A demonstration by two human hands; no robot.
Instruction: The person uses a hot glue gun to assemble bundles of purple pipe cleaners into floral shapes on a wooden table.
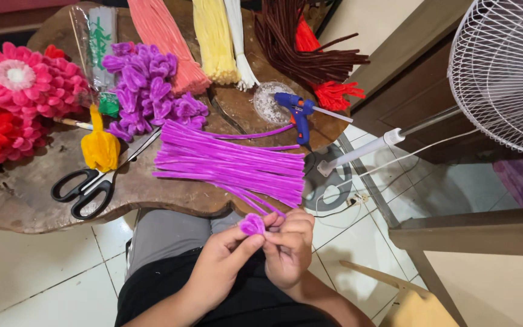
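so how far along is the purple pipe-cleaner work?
Done: a heap of curled purple pieces lies on the wooden table, beside finished pink and red flowers. In hand: the left hand and right hand pinch one small purple curl between them. Left: a big pile of straight purple pipe cleaners is uncurled; the glue gun and scissors lie unused.

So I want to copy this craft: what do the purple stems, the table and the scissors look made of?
Purple stems: fuzzy chenille pipe cleaners, probably wire-cored, judging by how they hold bends. Table: a brown wood slab, irregular edge, slightly glossy. Scissors: black handles, likely plastic, with grey metallic-looking blades.
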